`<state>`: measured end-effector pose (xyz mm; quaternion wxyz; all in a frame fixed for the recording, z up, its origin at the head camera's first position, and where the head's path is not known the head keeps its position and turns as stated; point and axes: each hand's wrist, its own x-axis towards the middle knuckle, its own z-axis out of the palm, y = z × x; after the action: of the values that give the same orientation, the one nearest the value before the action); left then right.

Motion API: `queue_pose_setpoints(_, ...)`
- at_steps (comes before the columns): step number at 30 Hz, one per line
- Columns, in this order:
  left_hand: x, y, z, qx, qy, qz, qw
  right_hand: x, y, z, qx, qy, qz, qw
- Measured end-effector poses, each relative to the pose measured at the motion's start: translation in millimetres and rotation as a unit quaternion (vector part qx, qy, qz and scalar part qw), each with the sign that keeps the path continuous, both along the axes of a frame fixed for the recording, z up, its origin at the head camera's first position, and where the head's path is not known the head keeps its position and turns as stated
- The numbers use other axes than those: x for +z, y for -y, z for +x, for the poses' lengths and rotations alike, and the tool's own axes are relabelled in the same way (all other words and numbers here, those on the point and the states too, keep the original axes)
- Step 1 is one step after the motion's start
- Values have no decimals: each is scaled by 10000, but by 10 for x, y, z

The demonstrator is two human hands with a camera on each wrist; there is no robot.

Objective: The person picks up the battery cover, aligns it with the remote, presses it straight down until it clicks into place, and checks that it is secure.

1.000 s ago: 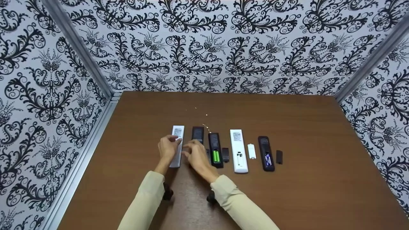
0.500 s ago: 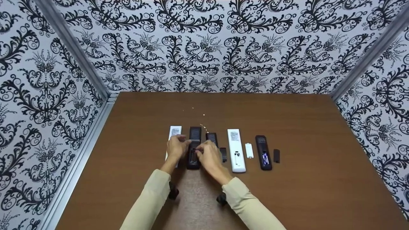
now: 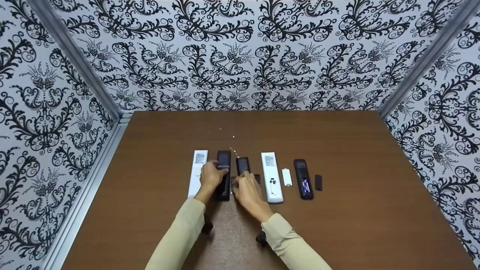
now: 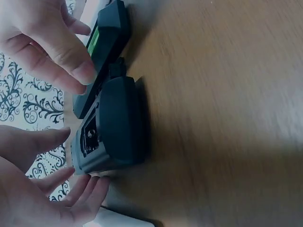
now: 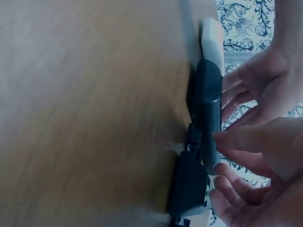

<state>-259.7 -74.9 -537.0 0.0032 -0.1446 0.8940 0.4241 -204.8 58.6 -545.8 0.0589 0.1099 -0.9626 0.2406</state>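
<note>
My left hand [image 3: 212, 176] is at a black remote control [image 3: 224, 159], fingers along its side and thumb reaching over its back. That remote lies face down; in the left wrist view its battery compartment [image 4: 90, 135] is uncovered and holds no batteries. My right hand [image 3: 248, 190] hovers over the small black battery cover [image 4: 117, 68] beside this remote, thumb and fingers slightly apart. Partly under the right hand in the head view is a second black remote [image 3: 243, 164]; green batteries [image 4: 94, 40] show in it. To the left lies a white remote [image 3: 195, 183].
Rightward lie a white remote [image 3: 270, 174] with its compartment uncovered, its white cover [image 3: 287, 177], a dark remote [image 3: 302, 174] with blue batteries, and a dark cover [image 3: 318, 182]. Light specks [image 3: 233, 150] dot the brown table [image 3: 348, 150]. Patterned walls [image 3: 240, 56] enclose it.
My left hand has moved right from the left white remote to the neighbouring black remote. My right hand has shifted right, toward the second black remote. The head view has turned slightly.
</note>
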Motion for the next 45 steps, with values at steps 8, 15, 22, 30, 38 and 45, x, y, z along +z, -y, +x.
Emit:
queue_pose_setpoints(8,-34,-67,-15,52,135,-329,9994,-89,6,11,147,-61,307,9994)
queue_pose_setpoints(15,-47,-104,-14,148,188,-407,9989,-125,14,15,189,-162,542,9982)
queue_pose_setpoints(22,-64,-104,-31,16,266,-63,9996,-117,24,21,154,-172,718,9972)
queue_pose_setpoints(30,-92,28,-112,-181,208,450,9986,-123,33,59,-11,-216,326,9992)
queue_pose_setpoints(38,-145,184,-157,-202,408,1498,9877,-99,33,68,23,-413,-439,9982)
queue_pose_setpoints(45,-199,303,-161,-284,580,2514,9657,-100,32,51,436,-423,-1092,9922)
